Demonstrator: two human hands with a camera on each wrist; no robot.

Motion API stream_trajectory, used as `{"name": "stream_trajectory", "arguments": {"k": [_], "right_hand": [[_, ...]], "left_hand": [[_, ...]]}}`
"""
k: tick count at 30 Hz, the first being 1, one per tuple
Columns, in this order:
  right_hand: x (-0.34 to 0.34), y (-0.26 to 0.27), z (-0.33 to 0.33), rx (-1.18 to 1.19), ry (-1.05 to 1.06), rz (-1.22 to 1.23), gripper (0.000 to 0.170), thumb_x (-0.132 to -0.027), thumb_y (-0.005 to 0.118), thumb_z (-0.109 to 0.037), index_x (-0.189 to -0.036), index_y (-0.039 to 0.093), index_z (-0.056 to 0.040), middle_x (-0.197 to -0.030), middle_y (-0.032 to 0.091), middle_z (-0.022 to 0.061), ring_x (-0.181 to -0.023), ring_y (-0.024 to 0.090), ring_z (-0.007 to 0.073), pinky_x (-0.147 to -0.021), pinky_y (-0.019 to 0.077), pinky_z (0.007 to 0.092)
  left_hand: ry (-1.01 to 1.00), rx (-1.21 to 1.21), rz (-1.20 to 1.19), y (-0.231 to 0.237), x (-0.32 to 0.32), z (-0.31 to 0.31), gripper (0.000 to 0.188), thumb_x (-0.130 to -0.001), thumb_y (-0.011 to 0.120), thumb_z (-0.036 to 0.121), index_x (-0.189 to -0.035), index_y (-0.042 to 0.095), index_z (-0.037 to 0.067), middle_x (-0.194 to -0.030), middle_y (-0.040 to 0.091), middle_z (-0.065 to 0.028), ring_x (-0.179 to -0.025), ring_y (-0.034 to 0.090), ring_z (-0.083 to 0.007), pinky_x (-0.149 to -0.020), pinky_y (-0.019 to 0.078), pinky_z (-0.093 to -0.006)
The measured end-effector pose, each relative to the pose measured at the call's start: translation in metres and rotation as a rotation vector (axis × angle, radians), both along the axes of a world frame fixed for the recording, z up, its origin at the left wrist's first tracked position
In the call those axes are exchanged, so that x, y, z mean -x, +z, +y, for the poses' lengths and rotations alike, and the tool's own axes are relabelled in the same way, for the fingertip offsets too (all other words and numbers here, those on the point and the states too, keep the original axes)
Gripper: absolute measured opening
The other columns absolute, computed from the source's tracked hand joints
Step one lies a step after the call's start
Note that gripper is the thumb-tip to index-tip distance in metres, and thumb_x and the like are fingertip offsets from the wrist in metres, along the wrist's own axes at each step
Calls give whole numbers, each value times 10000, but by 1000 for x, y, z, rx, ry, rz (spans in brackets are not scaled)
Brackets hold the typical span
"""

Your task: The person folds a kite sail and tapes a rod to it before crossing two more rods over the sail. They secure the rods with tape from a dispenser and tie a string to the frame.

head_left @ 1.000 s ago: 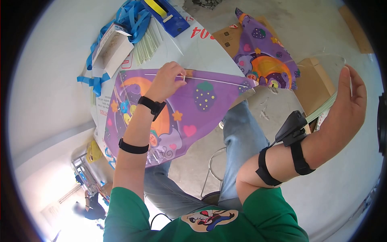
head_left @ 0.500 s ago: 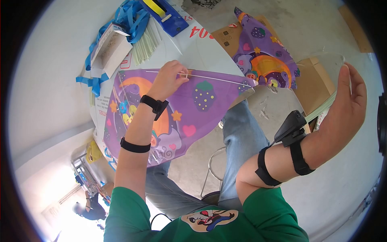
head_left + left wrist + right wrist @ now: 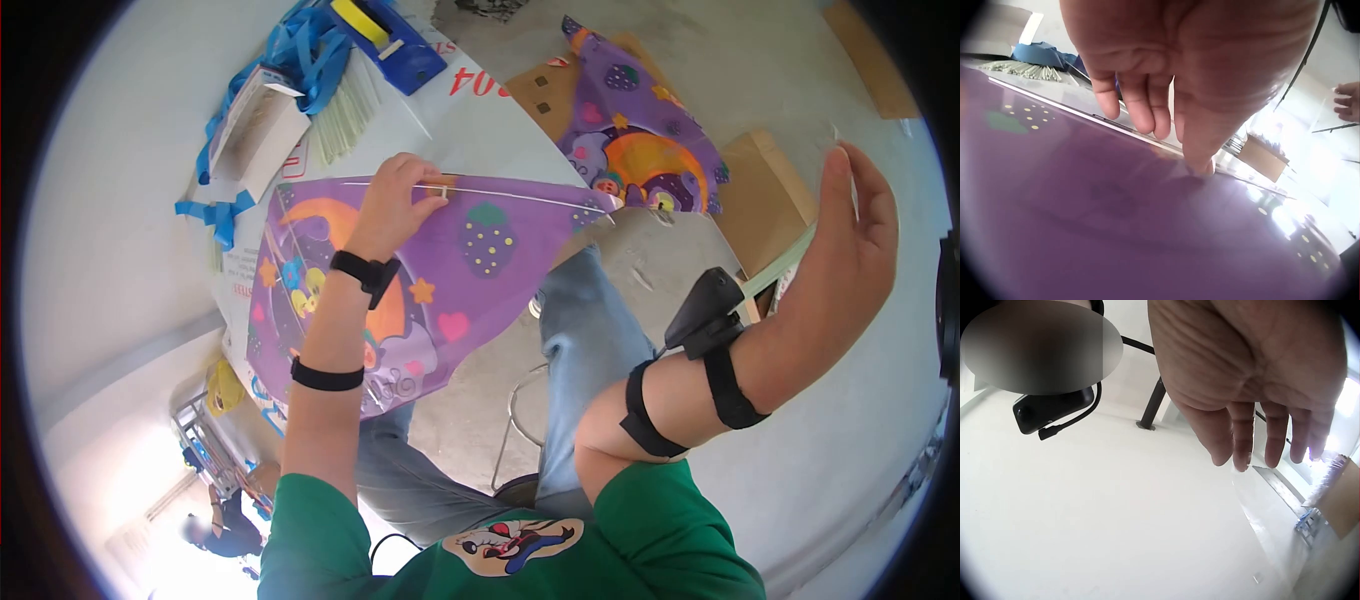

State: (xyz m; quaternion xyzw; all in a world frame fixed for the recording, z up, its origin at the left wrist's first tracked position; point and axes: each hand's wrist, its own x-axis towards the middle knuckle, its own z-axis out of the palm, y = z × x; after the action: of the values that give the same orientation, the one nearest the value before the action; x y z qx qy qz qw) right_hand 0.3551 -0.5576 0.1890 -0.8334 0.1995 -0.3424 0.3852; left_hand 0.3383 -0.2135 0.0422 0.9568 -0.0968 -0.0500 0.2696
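Observation:
A purple printed sheet (image 3: 455, 285) with moon, star and strawberry pictures lies over the near edge of the table, a thin white rod (image 3: 525, 196) along its far edge. My left hand (image 3: 390, 208) is at that edge, thumb and forefinger pinching a small white piece (image 3: 444, 190) beside the rod. In the left wrist view, the other fingers hang loosely above the rod (image 3: 1054, 108). Held up at the far right, my right hand (image 3: 858, 230) pinches a thin clear strip (image 3: 1252, 519) between thumb and forefinger; it trails down in the right wrist view.
Blue ribbon (image 3: 315, 60), an open white box (image 3: 262, 135), pale sticks (image 3: 345, 115) and a blue tape dispenser (image 3: 395, 50) stand at the table's back left. A second purple sheet (image 3: 625, 110) lies beyond, near a cardboard box (image 3: 765, 205). Another person (image 3: 230, 525) appears at lower left.
The head view has shifted, so the table and sheets appear farther left. Both hands keep nearly the same pose, the left at the sheet's edge and the right raised.

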Motion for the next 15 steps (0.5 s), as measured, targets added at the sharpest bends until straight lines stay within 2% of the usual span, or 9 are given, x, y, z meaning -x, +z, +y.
{"name": "stream_trajectory", "arguments": {"k": [2,3,5,6,8,9,11,14,15], "right_hand": [[0,1,2,-6,-11,15,231,-833,674,-305,-933,691,-97,-901,676,11,-913,612,144,-899,454,265],[0,2,3,-13,-35,43,236,-830,677,-320,-936,693,-109,-893,676,6,-915,613,141,-875,458,261],[0,3,3,-27,-52,68,241,-827,680,-334,-940,695,-121,-884,676,2,-917,613,138,-851,462,258],[0,3,2,-24,-49,75,246,-825,681,-341,-942,696,-125,-891,675,1,-927,612,138,-836,463,258],[0,2,3,-22,-40,83,250,-823,682,-348,-944,696,-129,-898,673,-1,-936,610,137,-821,463,258],[-1,1,3,-24,-34,80,257,-827,674,-349,-954,692,-126,-914,669,3,-940,607,143,-831,463,265],[-3,-3,1,-20,-27,76,264,-832,665,-351,-964,688,-123,-931,664,7,-944,604,150,-841,462,273],[-6,-10,-5,-13,32,41,306,-817,669,-354,-1020,670,-124,-1034,653,30,-988,598,200,-877,455,313],[-7,-11,-4,11,20,96,349,-805,674,-352,-1073,645,-131,-1099,631,38,-1024,587,226,-900,448,335]], "left_hand": [[77,-133,-197,1,14,1,351,-693,743,134,-992,584,39,-1005,572,-123,-982,534,-327,-856,435,-400],[84,-144,-201,-2,25,3,351,-693,743,134,-992,584,39,-1005,572,-123,-982,534,-327,-856,435,-400],[224,-171,-213,-12,56,6,549,-758,718,217,-1221,490,29,-1231,494,-197,-1133,463,-376,-960,381,-452],[230,-179,-216,-13,71,5,549,-758,718,217,-1221,490,29,-1231,494,-197,-1133,463,-376,-960,381,-452],[279,-355,-63,-15,99,2,723,-844,637,329,-1400,295,17,-1434,292,-245,-1308,300,-408,-1066,262,-504],[285,-357,-62,-16,108,3,723,-844,637,329,-1400,295,17,-1434,292,-245,-1308,300,-408,-1066,262,-504],[327,-423,186,-18,118,5,782,-887,561,396,-1464,165,46,-1511,128,-237,-1393,139,-401,-1106,151,-533],[367,-434,200,-16,124,9,765,-895,549,389,-1470,165,61,-1518,114,-229,-1406,108,-392,-1118,129,-520],[377,-430,188,-17,126,13,769,-890,554,383,-1474,162,73,-1519,115,-228,-1406,113,-388,-1117,126,-519]]}}
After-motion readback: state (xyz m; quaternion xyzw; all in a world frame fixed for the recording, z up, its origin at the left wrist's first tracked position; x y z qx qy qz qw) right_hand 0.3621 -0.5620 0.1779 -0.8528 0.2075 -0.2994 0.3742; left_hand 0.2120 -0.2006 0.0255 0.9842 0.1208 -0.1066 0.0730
